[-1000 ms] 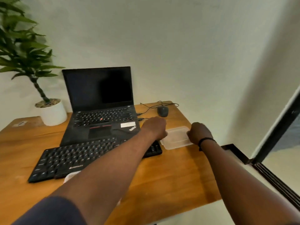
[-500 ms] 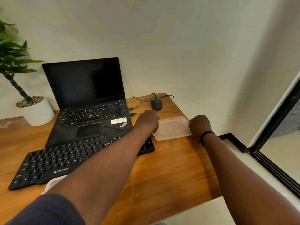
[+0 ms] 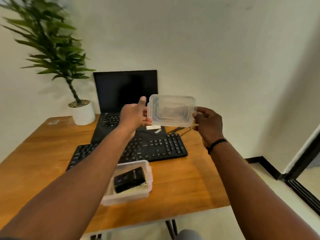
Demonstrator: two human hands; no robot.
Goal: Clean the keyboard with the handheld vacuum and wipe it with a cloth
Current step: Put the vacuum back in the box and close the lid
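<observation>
Both hands hold a clear rectangular plastic lid in the air above the desk, in front of the dark screen of an open black laptop. The left hand grips the lid's left edge, thumb raised along that edge and the other fingers curled behind it. The right hand pinches the lid's right edge between thumb and curled fingers; a black band circles the right wrist. The lid is tilted so that its inner face is turned toward the camera. Below the hands, a black full-size external keyboard lies flat on the brown wooden desk, directly in front of the laptop base and partly hidden by the left forearm. Nearer the camera, an open clear plastic container rests on the desk just in front of the keyboard. A black device lies inside it; its exact type cannot be determined. A pale item lies beneath it at the container's near side; blur prevents identification. A black cable runs across the desk beside the keyboard's far right corner. A green plant in a white cylindrical pot stands at the desk's far left, beside the laptop.
</observation>
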